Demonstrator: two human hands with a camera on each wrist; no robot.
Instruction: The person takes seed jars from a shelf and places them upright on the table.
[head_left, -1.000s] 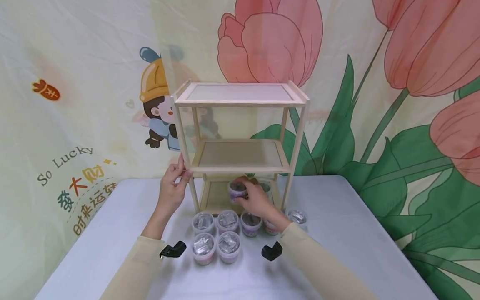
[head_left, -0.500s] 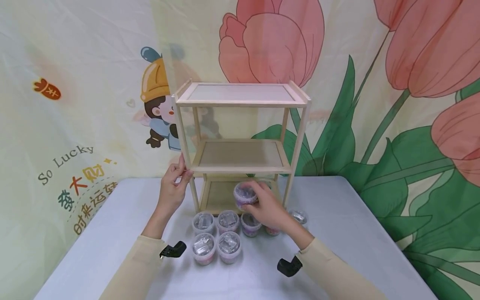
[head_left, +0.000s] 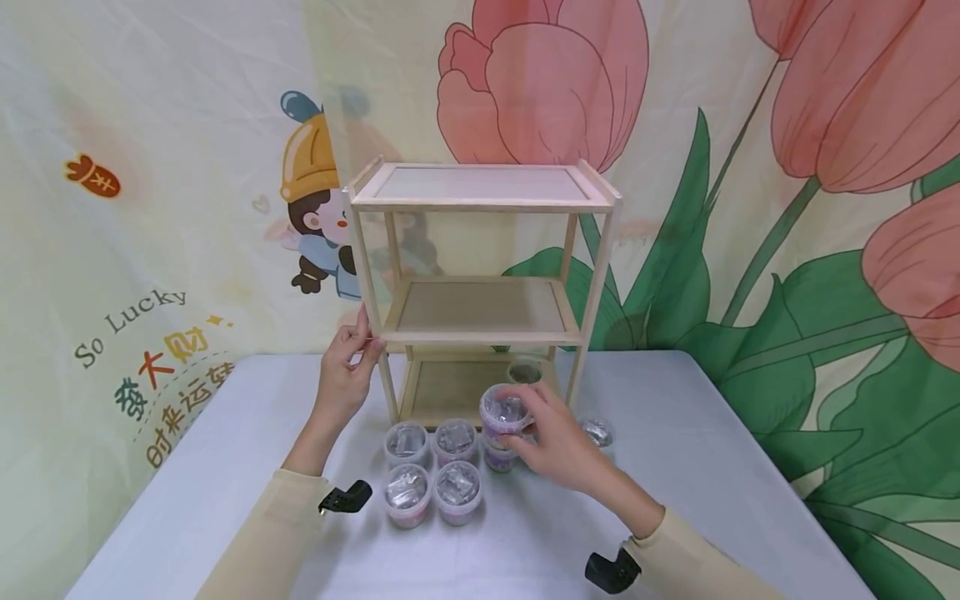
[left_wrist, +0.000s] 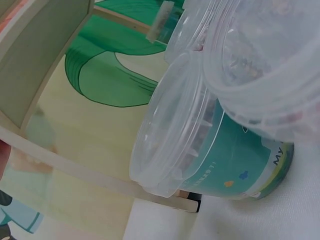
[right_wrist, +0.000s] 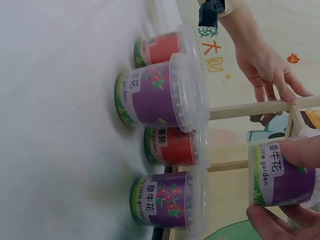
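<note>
In the head view my right hand (head_left: 558,437) holds a lidded clear plastic tub (head_left: 504,407), raised in front of the bottom shelf and overlapping another tub below. The right wrist view shows its purple "little garden" flower label (right_wrist: 287,175) between thumb and fingers. My left hand (head_left: 347,375) grips the left front post of the small three-tier wooden shelf (head_left: 480,339) at middle-shelf height. Similar tubs (head_left: 457,493) stand in front of the shelf, some purple-labelled (right_wrist: 147,95), others red (right_wrist: 170,147).
One tub (head_left: 525,370) stands on the bottom shelf at the right. Another tub (head_left: 597,433) sits on the white tablecloth (head_left: 690,467) right of my hand. A teal-labelled tub (left_wrist: 230,155) shows in the left wrist view. A printed curtain (head_left: 697,250) hangs behind.
My right hand has drawn the tub from the bottom shelf area forward and to the right, uncovering the tub on that shelf. My left hand stays on the post.
</note>
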